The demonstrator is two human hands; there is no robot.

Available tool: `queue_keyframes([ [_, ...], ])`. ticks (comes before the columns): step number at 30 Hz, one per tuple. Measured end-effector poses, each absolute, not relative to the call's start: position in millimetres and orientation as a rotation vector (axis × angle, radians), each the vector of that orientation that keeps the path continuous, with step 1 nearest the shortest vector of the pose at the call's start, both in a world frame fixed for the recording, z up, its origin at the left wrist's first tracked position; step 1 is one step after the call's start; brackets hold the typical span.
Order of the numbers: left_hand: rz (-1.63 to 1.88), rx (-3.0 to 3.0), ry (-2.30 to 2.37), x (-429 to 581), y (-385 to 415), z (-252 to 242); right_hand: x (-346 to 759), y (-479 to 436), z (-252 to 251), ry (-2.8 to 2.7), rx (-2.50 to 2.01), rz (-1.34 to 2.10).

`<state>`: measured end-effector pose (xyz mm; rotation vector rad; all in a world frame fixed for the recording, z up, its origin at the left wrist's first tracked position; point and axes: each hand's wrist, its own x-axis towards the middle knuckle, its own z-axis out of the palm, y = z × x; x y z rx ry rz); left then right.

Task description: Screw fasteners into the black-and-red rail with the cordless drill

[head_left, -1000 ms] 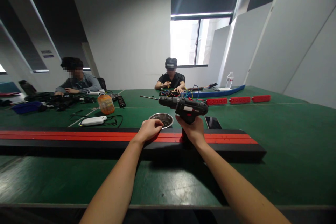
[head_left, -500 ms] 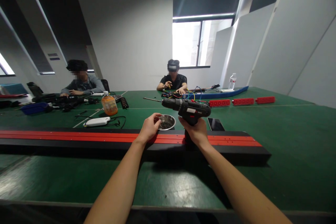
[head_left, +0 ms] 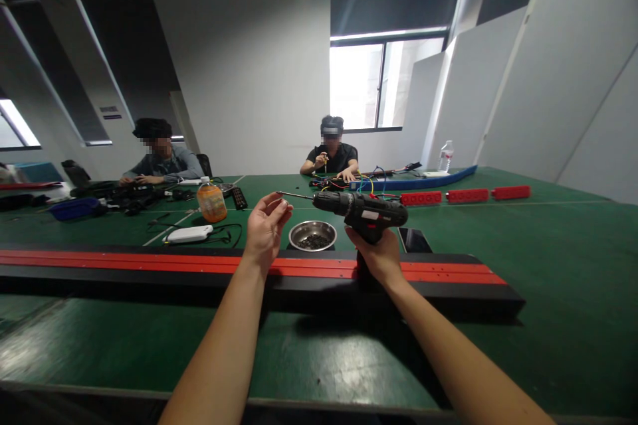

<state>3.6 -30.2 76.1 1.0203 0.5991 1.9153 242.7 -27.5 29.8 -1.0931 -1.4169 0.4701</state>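
My right hand (head_left: pixel 381 252) is wrapped round the grip of a black cordless drill (head_left: pixel 361 209), whose long thin bit (head_left: pixel 298 196) points left. At the tip of that bit is my left hand (head_left: pixel 269 222), its thumb and fingers pinched together. Whatever those fingertips hold is too small to make out. Between and beyond my hands stands a round metal bowl (head_left: pixel 313 236) with many small dark screws in it. Below lies a long black beam with a red strip (head_left: pixel 309 268) along its top, running across the table in front of me.
A phone (head_left: pixel 415 240) lies right of the drill. Red perforated blocks (head_left: pixel 467 195) form a row farther right. To the left are a white device (head_left: pixel 188 234) with a cable and an orange-filled bottle (head_left: pixel 212 202). Two people sit across the green table (head_left: pixel 563 265).
My left hand has left the metal bowl, moving up and left to the tip of the drill bit. The drill stays in my right hand, nearly in place. The view has shifted slightly.
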Motion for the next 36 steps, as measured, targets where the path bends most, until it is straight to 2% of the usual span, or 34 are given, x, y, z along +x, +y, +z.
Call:
queue_keyframes([
  [15,1.877,0.91,0.369,5,-41,96,241,-27,26,-1.399,-1.071,0.423],
  [36,1.897,0.926,0.389,1,-46,103,242,-27,26,-1.396,-1.084,0.412],
])
